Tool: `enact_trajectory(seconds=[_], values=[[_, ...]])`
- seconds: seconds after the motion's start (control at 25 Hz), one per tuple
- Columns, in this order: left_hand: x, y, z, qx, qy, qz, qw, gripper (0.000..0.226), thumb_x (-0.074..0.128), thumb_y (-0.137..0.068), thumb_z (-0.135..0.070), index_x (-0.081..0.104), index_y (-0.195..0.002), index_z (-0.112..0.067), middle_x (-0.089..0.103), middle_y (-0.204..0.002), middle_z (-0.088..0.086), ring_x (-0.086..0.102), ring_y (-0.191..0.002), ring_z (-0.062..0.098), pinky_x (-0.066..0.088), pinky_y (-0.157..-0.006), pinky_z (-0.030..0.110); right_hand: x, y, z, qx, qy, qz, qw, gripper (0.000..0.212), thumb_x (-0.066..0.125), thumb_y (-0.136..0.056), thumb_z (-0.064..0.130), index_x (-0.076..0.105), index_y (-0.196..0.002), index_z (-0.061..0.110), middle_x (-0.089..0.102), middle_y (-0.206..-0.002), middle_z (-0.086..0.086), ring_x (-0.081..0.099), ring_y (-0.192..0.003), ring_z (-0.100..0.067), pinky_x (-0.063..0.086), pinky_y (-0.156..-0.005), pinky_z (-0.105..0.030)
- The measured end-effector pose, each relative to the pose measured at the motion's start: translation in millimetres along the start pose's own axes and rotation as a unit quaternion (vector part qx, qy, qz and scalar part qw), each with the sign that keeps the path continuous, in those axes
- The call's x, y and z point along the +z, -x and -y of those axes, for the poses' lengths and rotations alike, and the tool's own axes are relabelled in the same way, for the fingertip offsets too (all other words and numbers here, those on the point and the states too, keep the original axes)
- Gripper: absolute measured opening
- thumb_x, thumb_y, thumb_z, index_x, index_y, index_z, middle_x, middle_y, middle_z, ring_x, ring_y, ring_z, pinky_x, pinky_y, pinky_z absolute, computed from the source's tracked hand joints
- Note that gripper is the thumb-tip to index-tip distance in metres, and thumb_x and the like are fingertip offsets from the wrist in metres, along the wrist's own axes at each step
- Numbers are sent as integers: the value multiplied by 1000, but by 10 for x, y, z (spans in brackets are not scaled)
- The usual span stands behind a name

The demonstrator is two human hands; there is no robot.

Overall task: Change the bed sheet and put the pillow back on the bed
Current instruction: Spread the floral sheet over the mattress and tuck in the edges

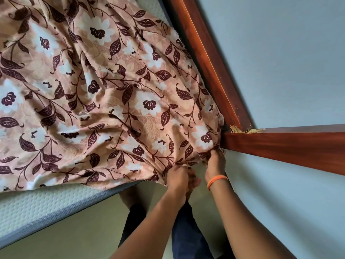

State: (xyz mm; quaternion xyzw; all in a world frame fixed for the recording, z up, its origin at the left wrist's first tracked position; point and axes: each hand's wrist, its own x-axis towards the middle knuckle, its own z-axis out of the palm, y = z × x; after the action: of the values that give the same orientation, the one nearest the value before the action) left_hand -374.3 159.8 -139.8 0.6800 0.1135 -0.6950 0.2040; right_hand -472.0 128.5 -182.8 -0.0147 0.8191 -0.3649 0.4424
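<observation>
Floral bed sheet (104,86) rumpled over white mattress (37,204). Left hand (179,176) and right hand (214,165) gripping bunched sheet corner beside wooden bed frame (280,148). Orange band (216,181) on right wrist.

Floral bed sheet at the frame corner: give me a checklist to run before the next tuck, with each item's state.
1. Left hand grips the floral bed sheet edge: ok.
2. Right hand pinches the sheet by the wooden bed frame corner: ok.
3. Sheet lies smooth: not ok, bunched and wrinkled.
4. Sheet covers the mattress near edge: not ok, quilted strip bare.
5. Corner tucked under the mattress: cannot tell, hidden by hands.
6. Pillow back on the bed: cannot tell, none in view.
</observation>
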Motion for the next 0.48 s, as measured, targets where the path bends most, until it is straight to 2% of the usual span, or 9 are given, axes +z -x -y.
enact_trajectory(seconds=[0.04, 0.08, 0.12, 0.2, 0.32, 0.4, 0.48], values=[[38, -98, -16, -32, 126, 18, 991, 21, 38, -101, -7, 58, -106, -2, 60, -95, 17, 61, -63, 23, 56, -63, 34, 98, 5, 61, 63, -80, 10, 995, 26, 45, -97, 23, 64, -114, 18, 62, -126, -10, 60, -110, -27, 50, -86, -30], [62, -206, -18, -49, 217, 30, 974, 25, 36, -101, -6, 58, -111, -3, 58, -103, 18, 61, -75, 26, 54, -76, 38, 171, -66, 61, 118, -135, 29, 983, 35, 41, -99, 33, 62, -122, 18, 60, -132, -8, 56, -120, -27, 44, -100, -35], [68, -332, 15, -60, 274, 31, 959, 29, 34, -100, -5, 58, -115, -4, 57, -109, 17, 59, -84, 27, 51, -85, 41, 227, -149, 43, 143, -168, 44, 974, 44, 38, -98, 43, 60, -129, 20, 60, -134, -7, 54, -125, -28, 39, -108, -40], [65, -503, 65, -67, 349, 15, 934, 35, 31, -99, -7, 59, -120, -8, 60, -110, 15, 58, -91, 26, 46, -93, 43, 286, -291, 12, 150, -194, 75, 967, 53, 38, -93, 54, 63, -128, 24, 64, -129, -6, 57, -122, -31, 39, -109, -47], [161, -590, 41, -74, 461, -3, 884, 40, 25, -101, -15, 63, -111, -11, 62, -105, 15, 58, -93, 29, 43, -102, 48, 273, -489, 1, 170, -208, 80, 960, 52, 39, -89, 56, 67, -121, 26, 67, -123, -6, 59, -117, -31, 41, -106, -49], [238, -591, -5, -80, 519, -2, 851, 42, 24, -102, -25, 63, -109, -12, 64, -105, 16, 59, -94, 31, 43, -102, 50, 256, -506, 24, 183, -193, 98, 959, 52, 38, -89, 54, 68, -121, 25, 68, -122, -8, 59, -115, -32, 42, -105, -48], [305, -665, -10, -82, 542, 8, 836, 46, 26, -102, -36, 64, -115, -14, 65, -110, 16, 60, -98, 32, 47, -95, 48, 229, -506, 47, 184, -194, 132, 955, 53, 39, -90, 52, 65, -126, 23, 66, -124, -11, 58, -117, -34, 42, -105, -49]])
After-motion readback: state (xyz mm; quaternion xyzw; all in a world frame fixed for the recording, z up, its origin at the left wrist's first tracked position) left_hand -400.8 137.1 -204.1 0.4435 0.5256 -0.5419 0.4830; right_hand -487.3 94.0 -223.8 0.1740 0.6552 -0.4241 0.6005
